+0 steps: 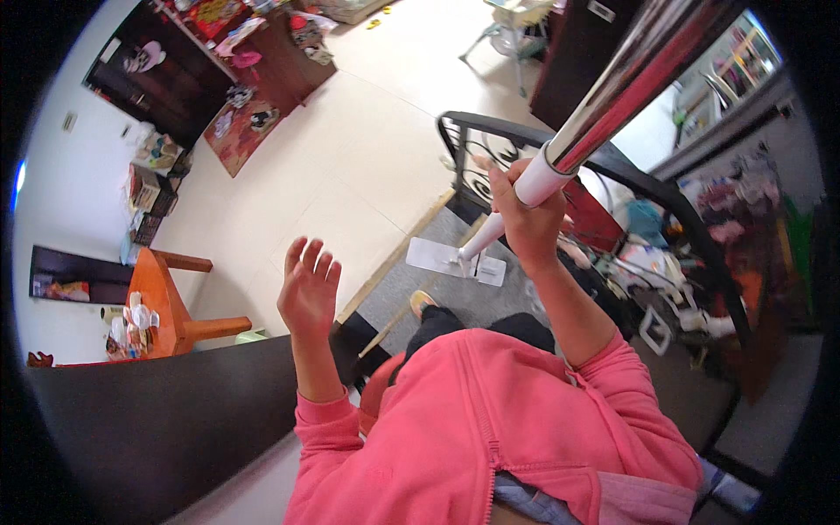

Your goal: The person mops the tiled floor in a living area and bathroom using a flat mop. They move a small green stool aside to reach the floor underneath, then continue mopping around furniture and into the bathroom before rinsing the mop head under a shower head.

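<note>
A flat mop with a long pole [482,236] slants from the upper right down to the stair landing. My right hand [535,216] is closed around the pole's white section, just below its shiny metal part. The mop's white rectangular head [430,254] lies on the grey speckled floor, near my foot in a yellow slipper [422,302]. My left hand [308,292] is raised on the left, palm up with fingers apart, holding nothing. It is not touching the mop.
A black metal railing [663,190] curves along the right, with piled clothes and items beyond. The landing's edge [394,256] borders the pale tiled floor [328,157]. At left are a dark panel [184,400] and an orange wooden table [161,295].
</note>
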`<state>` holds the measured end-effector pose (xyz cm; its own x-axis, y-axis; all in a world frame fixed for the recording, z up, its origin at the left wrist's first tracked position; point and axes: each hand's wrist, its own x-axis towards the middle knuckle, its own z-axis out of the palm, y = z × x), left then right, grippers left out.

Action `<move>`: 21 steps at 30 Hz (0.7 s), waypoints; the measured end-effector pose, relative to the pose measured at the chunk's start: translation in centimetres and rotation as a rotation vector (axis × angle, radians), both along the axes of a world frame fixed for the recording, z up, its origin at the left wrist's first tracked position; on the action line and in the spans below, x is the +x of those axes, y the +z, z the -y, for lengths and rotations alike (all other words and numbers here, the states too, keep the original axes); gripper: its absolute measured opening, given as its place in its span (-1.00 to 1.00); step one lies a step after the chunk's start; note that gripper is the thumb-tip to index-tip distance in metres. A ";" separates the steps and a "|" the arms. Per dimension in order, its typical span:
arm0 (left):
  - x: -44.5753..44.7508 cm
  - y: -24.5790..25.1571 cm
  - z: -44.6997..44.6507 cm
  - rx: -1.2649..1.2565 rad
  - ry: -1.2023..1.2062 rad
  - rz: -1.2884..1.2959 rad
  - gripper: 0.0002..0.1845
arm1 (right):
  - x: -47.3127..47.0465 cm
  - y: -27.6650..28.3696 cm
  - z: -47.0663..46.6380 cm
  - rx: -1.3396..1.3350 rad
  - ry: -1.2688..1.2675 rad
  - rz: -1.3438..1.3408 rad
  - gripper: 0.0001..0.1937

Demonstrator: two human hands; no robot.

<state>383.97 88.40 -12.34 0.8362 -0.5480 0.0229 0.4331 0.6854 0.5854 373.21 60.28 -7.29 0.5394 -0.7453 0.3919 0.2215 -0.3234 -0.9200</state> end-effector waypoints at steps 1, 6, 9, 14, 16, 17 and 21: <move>1.5 -1.4 -2.3 -0.002 0.065 -0.009 -0.55 | 2.9 -0.8 -0.7 -0.012 0.031 -0.004 -0.85; 6.2 -5.2 -11.2 0.089 0.453 -0.190 -0.63 | 15.0 -3.9 -2.4 0.157 0.243 0.041 -0.87; 7.8 -6.3 -14.5 0.111 0.589 -0.273 -0.63 | 20.0 -3.6 -3.0 0.148 0.331 0.118 -0.87; 10.9 -8.3 -14.2 0.105 0.659 -0.355 -0.62 | 27.4 -5.7 -3.5 0.081 0.431 0.129 -0.85; 12.2 -9.2 -13.0 0.105 0.656 -0.381 -0.62 | 30.3 -7.1 -3.4 0.070 0.474 0.147 -0.84; 12.9 -9.4 -12.8 0.110 0.668 -0.380 -0.62 | 32.1 -7.7 -3.4 0.087 0.498 0.155 -0.84; 16.5 -12.3 -12.5 0.129 0.744 -0.347 -0.62 | 38.7 -11.3 -3.2 0.118 0.562 0.178 -0.85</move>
